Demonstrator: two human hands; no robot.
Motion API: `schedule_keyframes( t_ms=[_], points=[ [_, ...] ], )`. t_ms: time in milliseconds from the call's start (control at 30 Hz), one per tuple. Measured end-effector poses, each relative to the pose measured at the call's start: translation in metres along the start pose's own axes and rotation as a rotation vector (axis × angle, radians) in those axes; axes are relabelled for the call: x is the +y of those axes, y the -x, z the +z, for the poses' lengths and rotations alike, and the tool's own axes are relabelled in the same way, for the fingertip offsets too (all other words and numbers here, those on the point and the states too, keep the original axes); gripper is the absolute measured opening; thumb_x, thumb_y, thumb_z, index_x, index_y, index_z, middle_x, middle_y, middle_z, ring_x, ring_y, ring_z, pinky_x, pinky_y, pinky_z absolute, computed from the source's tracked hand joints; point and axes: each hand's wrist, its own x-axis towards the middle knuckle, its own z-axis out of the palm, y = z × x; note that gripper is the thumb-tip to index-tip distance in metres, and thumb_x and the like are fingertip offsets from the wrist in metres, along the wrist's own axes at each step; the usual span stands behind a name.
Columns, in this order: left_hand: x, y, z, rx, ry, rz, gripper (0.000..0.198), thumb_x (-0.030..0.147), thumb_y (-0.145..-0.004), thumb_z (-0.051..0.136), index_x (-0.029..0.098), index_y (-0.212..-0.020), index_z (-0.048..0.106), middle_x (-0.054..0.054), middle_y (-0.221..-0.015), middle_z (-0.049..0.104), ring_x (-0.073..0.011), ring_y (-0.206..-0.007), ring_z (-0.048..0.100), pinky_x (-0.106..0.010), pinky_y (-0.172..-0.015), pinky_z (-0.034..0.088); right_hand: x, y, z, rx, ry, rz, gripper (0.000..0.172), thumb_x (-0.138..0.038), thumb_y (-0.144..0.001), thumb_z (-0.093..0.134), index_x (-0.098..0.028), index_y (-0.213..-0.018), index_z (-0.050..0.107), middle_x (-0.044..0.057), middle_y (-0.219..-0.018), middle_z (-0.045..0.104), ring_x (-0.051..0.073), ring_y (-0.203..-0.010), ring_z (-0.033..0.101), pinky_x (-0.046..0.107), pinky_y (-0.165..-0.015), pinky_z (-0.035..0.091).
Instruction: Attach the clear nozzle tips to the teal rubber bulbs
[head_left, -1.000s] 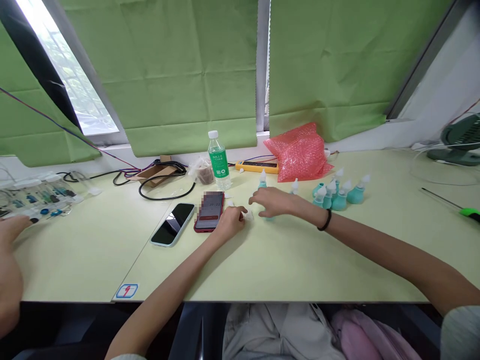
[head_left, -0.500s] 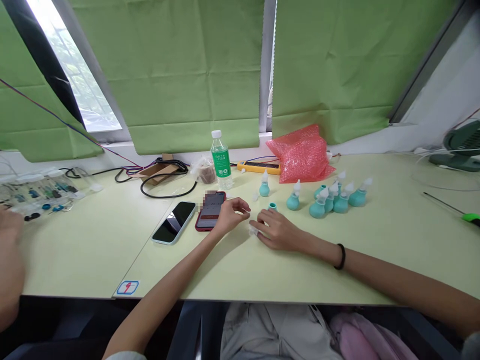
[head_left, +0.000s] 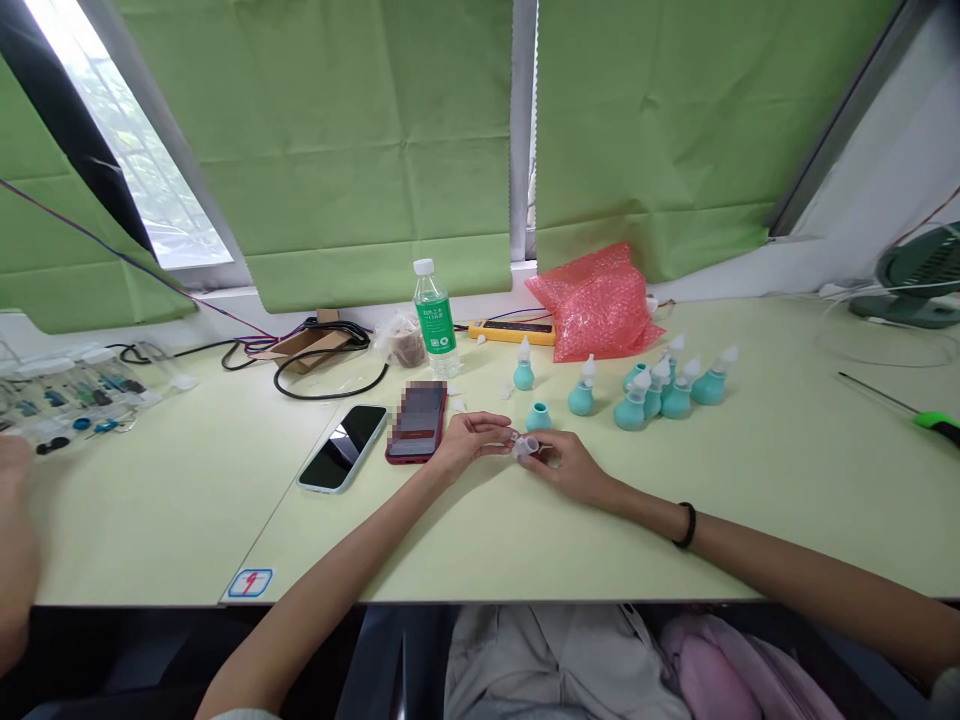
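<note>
far left edge: blurred co-worker's hand (head_left: 13,520), apart from the wearer's own hands, state not clear. beyond it, clear packets of small blue parts (head_left: 71,395) on the pale green table (head_left: 525,545). further right, black cables (head_left: 326,368) and a cardboard box (head_left: 309,345) by the window. then a dark-screen phone (head_left: 343,448) and a red phone (head_left: 417,422) side by side, with a green-label water bottle (head_left: 433,320) upright behind them.

centre: left hand (head_left: 469,442) and right hand (head_left: 571,466) meeting fingertip to fingertip, both pinched on a translucent nozzle tip (head_left: 526,446), held just above the table, right of the red phone. cannot tell if one piece or two. just behind the fingers, an uncapped teal bulb (head_left: 537,416). a few loose white tips (head_left: 458,405) near the red phone.

right: capped teal bulbs (head_left: 667,388) in a cluster, two more standing apart to their left, pink bubble-wrap bag (head_left: 596,300) behind. far right, green-handled screwdriver (head_left: 937,425) and a fan (head_left: 919,280).

risks, as a judgement: tiny, slick part in a fingertip-only pinch, so likely to pop out and get lost among the loose white tips. uncapped teal bulb close enough for a knuckle to tip it. right forearm stretched low across the table, but the capped cluster is far enough back.
</note>
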Motion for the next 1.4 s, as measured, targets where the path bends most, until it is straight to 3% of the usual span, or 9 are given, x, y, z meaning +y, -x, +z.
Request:
schedule_keyframes(
  t_ms=[600, 933, 1133, 1400],
  points=[
    [0.001, 0.005, 0.011, 0.118, -0.253, 0.235, 0.029, 0.023, -0.054, 0.067, 0.009, -0.079, 0.060, -0.010, -0.079, 0.065, -0.0218, -0.076, 0.060, -0.034, -0.074, 0.047, 0.002, -0.002, 0.002, -0.015, -0.164, 0.070, 0.023, -0.033, -0.072, 0.046, -0.014, -0.081, 0.055, 0.002, -0.070, 0.052, 0.011, -0.061, 0.046, 0.023, -0.056, 0.039],
    [0.002, 0.010, 0.016, 0.122, -0.514, 0.366, 0.025, 0.027, -0.064, 0.059, 0.011, -0.084, 0.061, -0.009, -0.084, 0.064, -0.0193, -0.077, 0.060, -0.029, -0.070, 0.049, 0.005, -0.004, 0.001, -0.028, -0.314, 0.119, 0.024, -0.035, -0.071, 0.049, -0.014, -0.081, 0.054, 0.003, -0.074, 0.053, 0.012, -0.065, 0.048, 0.023, -0.058, 0.040],
    [0.003, 0.016, 0.021, 0.136, -0.692, 0.527, 0.030, 0.019, -0.069, 0.052, 0.014, -0.098, 0.056, -0.006, -0.087, 0.064, -0.0162, -0.085, 0.058, -0.030, -0.084, 0.042, 0.005, -0.005, 0.002, -0.017, -0.368, 0.109, 0.022, -0.034, -0.071, 0.049, -0.015, -0.079, 0.054, 0.002, -0.074, 0.052, 0.013, -0.069, 0.047, 0.023, -0.059, 0.040],
    [0.003, 0.017, 0.023, 0.121, -0.851, 0.647, 0.033, 0.014, -0.069, 0.049, 0.018, -0.102, 0.054, -0.004, -0.089, 0.063, -0.0148, -0.085, 0.057, -0.029, -0.080, 0.044, 0.005, -0.004, 0.002, -0.017, -0.425, 0.101, 0.018, -0.032, -0.071, 0.050, -0.015, -0.078, 0.054, 0.001, -0.071, 0.050, 0.011, -0.067, 0.045, 0.022, -0.058, 0.038]
  ],
)
